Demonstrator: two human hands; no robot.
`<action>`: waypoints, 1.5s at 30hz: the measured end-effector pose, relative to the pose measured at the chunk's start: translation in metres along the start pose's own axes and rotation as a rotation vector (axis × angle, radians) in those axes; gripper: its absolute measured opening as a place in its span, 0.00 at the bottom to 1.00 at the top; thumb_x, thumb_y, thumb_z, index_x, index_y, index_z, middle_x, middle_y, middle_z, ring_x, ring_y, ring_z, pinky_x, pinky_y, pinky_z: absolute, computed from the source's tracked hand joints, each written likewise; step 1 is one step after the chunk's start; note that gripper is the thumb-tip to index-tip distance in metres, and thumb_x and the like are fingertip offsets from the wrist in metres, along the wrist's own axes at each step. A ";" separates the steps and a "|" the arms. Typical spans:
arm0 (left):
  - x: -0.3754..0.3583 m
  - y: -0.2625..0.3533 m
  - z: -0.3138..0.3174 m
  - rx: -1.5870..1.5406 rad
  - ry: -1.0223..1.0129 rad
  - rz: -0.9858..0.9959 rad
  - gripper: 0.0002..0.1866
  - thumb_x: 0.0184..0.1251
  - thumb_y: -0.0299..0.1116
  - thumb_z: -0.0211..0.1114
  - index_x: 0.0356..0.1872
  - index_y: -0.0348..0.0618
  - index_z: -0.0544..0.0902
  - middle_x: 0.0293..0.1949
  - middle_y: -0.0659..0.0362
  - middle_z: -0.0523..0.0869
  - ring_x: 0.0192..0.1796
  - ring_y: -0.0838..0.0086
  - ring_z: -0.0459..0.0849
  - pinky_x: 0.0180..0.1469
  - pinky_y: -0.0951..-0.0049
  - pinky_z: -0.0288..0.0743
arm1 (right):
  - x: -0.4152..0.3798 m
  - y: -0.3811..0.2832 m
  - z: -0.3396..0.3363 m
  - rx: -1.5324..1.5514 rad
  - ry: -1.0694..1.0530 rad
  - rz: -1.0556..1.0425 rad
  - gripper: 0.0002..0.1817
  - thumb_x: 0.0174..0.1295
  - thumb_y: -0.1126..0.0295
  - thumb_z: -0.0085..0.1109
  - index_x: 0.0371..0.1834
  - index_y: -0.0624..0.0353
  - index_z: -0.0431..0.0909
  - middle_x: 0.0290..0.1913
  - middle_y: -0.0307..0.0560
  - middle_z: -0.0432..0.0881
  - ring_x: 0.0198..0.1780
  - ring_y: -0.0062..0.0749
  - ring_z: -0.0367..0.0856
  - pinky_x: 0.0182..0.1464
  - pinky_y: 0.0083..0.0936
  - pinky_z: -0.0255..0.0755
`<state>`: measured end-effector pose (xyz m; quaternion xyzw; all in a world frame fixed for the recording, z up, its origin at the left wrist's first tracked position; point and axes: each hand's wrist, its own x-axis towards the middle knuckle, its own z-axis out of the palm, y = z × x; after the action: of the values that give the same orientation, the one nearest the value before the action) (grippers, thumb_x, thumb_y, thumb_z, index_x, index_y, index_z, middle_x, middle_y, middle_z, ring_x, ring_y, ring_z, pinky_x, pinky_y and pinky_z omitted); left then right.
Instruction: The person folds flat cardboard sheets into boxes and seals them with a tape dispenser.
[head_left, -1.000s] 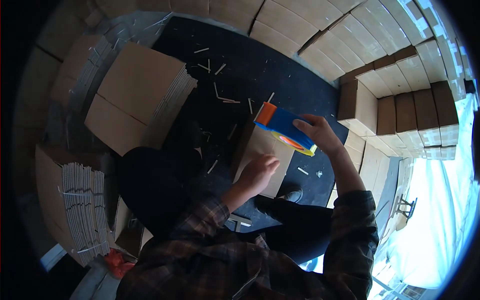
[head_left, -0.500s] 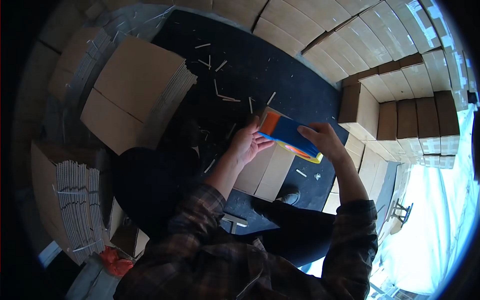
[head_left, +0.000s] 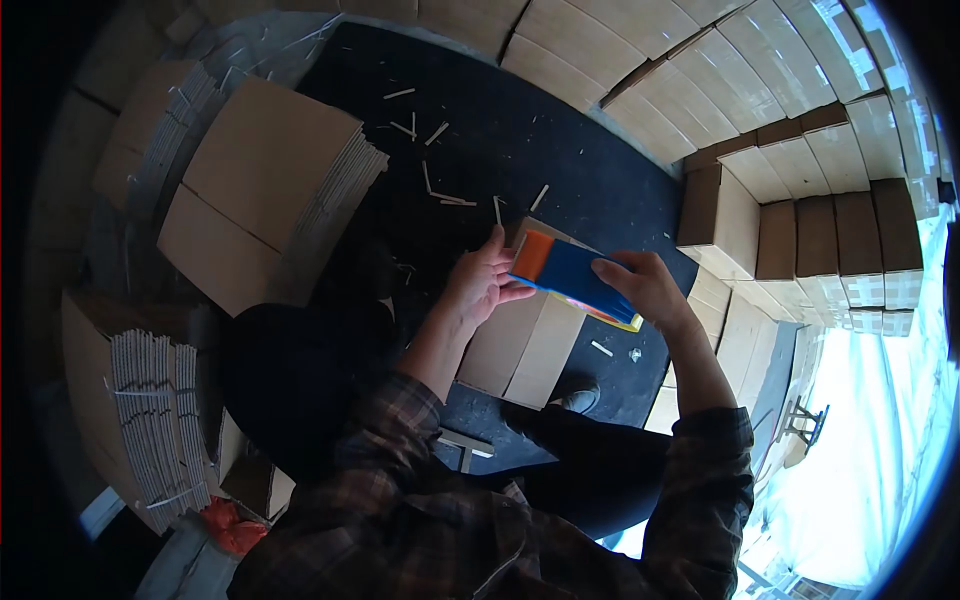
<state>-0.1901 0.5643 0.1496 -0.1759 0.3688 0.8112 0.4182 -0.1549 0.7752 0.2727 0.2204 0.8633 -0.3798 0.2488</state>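
A flat blue printed box (head_left: 585, 275) with an orange end and a yellow-edged, colourful side is held tilted in front of me. My right hand (head_left: 645, 290) grips its right end, thumb lying on the blue face. At the orange end is my left hand (head_left: 480, 280), its thumb up beside the edge and its fingers curled along the lower corner. Below the blue box, a brown cardboard carton (head_left: 500, 350) stands on the floor, partly covered by it and by my hands.
Flattened cartons lie in a stack (head_left: 260, 170) at left, with another strapped bundle (head_left: 155, 420) nearer. Closed cartons (head_left: 690, 90) line the back and right. Pale strips (head_left: 455, 202) litter the dark floor (head_left: 480, 110). A red bag (head_left: 235, 527) is at lower left; translucent sheeting (head_left: 850, 450) hangs at right.
The blue box has shifted slightly left and tilted, so less of its colourful side shows. My left hand has moved a little left with its end; my right hand keeps its grip.
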 end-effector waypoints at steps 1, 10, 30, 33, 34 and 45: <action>0.001 0.000 0.003 -0.007 0.017 -0.006 0.27 0.68 0.56 0.59 0.50 0.39 0.77 0.50 0.48 0.83 0.56 0.58 0.82 0.57 0.51 0.77 | 0.000 0.003 0.000 0.054 -0.013 -0.022 0.26 0.66 0.50 0.59 0.50 0.65 0.83 0.41 0.54 0.86 0.41 0.39 0.86 0.50 0.29 0.77; 0.005 -0.010 0.009 0.172 0.172 0.144 0.17 0.62 0.46 0.68 0.36 0.40 0.83 0.35 0.52 0.86 0.42 0.67 0.86 0.45 0.63 0.82 | -0.002 -0.011 0.001 -0.053 -0.044 0.032 0.28 0.66 0.48 0.58 0.51 0.66 0.82 0.43 0.55 0.86 0.43 0.39 0.86 0.49 0.30 0.77; 0.049 -0.020 -0.038 0.250 0.471 0.431 0.09 0.65 0.36 0.66 0.28 0.42 0.81 0.24 0.63 0.82 0.26 0.78 0.82 0.24 0.79 0.70 | 0.005 -0.041 -0.004 -0.288 -0.113 0.107 0.30 0.65 0.46 0.58 0.47 0.68 0.84 0.40 0.55 0.87 0.39 0.37 0.86 0.44 0.26 0.78; 0.072 -0.038 -0.059 0.399 0.474 0.409 0.11 0.66 0.37 0.65 0.31 0.39 0.83 0.23 0.63 0.82 0.26 0.79 0.82 0.26 0.78 0.71 | 0.009 -0.041 0.000 -0.319 -0.112 0.125 0.29 0.66 0.46 0.58 0.46 0.68 0.84 0.40 0.55 0.87 0.38 0.37 0.87 0.43 0.26 0.78; 0.081 -0.046 -0.064 0.396 0.475 0.407 0.11 0.66 0.37 0.65 0.31 0.39 0.83 0.23 0.63 0.82 0.26 0.79 0.82 0.26 0.78 0.71 | 0.011 -0.040 0.001 -0.339 -0.110 0.130 0.29 0.66 0.47 0.58 0.46 0.68 0.84 0.40 0.55 0.87 0.37 0.37 0.87 0.42 0.26 0.79; 0.082 -0.084 -0.101 0.881 0.423 0.429 0.27 0.70 0.46 0.58 0.64 0.40 0.74 0.64 0.45 0.74 0.70 0.60 0.68 0.69 0.68 0.63 | 0.013 -0.027 0.007 -0.367 -0.072 0.119 0.28 0.65 0.47 0.59 0.46 0.67 0.84 0.39 0.55 0.87 0.35 0.37 0.87 0.40 0.25 0.79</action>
<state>-0.1732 0.5660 -0.0044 -0.0640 0.7786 0.5934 0.1938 -0.1783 0.7559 0.2754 0.2083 0.8941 -0.2082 0.3374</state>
